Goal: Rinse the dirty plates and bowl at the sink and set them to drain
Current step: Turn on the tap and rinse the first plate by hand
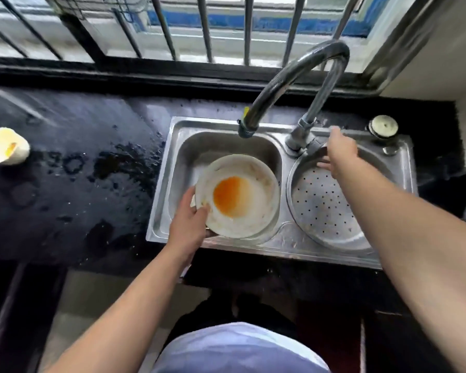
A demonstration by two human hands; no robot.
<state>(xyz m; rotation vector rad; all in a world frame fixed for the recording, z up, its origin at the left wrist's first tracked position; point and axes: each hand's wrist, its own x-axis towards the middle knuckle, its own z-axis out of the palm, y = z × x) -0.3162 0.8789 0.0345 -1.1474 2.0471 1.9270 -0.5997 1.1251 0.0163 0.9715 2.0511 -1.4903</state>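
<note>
A white plate [256, 208] with an orange sauce stain in its middle is held tilted over the left basin of the steel sink [293, 238]. My left hand [187, 224] grips the plate's near left rim, thumb on the inside. Another dish edge shows just beneath it. My right hand [339, 154] reaches over the right basin and rests at the base of the tap [299, 76], by its handle; whether it grips the handle is blurred. The spout ends above the left basin and no water runs. A perforated steel drainer [320, 208] fills the right basin.
The black countertop [65, 184] to the left is wet, with puddles. A white bowl [4, 146] with yellow residue lies on its side at the far left. A round white knob [383, 126] sits at the sink's back right corner. Window bars stand behind.
</note>
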